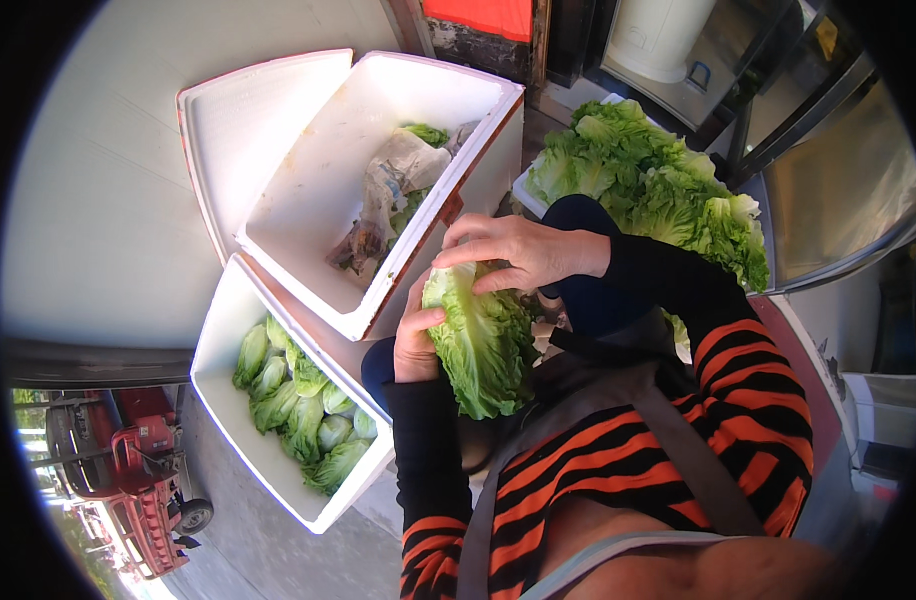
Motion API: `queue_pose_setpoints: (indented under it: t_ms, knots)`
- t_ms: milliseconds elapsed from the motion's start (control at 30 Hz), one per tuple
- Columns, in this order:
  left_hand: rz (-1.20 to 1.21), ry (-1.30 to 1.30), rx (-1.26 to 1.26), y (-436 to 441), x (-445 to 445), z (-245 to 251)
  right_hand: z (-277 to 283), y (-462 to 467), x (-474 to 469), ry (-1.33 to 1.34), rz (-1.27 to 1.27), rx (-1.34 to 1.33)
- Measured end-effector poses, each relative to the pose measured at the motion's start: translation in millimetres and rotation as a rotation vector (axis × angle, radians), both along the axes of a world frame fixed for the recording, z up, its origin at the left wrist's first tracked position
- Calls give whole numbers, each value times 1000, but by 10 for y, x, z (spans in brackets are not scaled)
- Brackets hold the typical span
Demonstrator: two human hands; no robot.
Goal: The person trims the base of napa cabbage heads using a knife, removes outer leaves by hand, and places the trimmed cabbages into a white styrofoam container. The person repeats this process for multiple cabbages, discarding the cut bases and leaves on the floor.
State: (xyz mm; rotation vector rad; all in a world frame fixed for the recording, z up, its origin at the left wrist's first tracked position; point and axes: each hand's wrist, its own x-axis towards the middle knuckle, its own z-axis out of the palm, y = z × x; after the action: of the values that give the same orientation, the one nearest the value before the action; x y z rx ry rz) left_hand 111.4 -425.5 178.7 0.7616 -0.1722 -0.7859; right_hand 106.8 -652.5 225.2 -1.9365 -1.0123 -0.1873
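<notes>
A head of leafy green lettuce (482, 349) is held in front of me, its pale stem end pointing away from my body. My left hand (419, 330) grips it from the side, thumb across the outer leaf. Over the stem end, my right hand (506, 251) has its fingers curled against the lettuce. To the left, a white foam box (236, 442) contains several trimmed lettuce heads (302, 420). Beyond my hands a larger foam box (300, 191) holds crumpled clear plastic (398, 172) and some leaf scraps.
A white foam lid (236, 135) leans behind the larger box. At the right, a tray (530, 196) is heaped with loose-leaf lettuce (645, 180), beside glass-paned doors (818, 112). A red vehicle (139, 472) stands on the concrete (240, 540) at lower left.
</notes>
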Motion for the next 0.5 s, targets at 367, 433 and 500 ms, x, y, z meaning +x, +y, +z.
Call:
queue_pose_setpoints:
  t_ms: [367, 433, 500]
  knots:
    - [-109, 17, -48, -4, -17, 33, -424, 1, 97, 562, -383, 617]
    - [-86, 47, -124, -13, -30, 46, -472, -405, 72, 551, -483, 570]
    - [-62, 83, -238, -4, -76, 60, -461, -958, -32, 417, -759, 444]
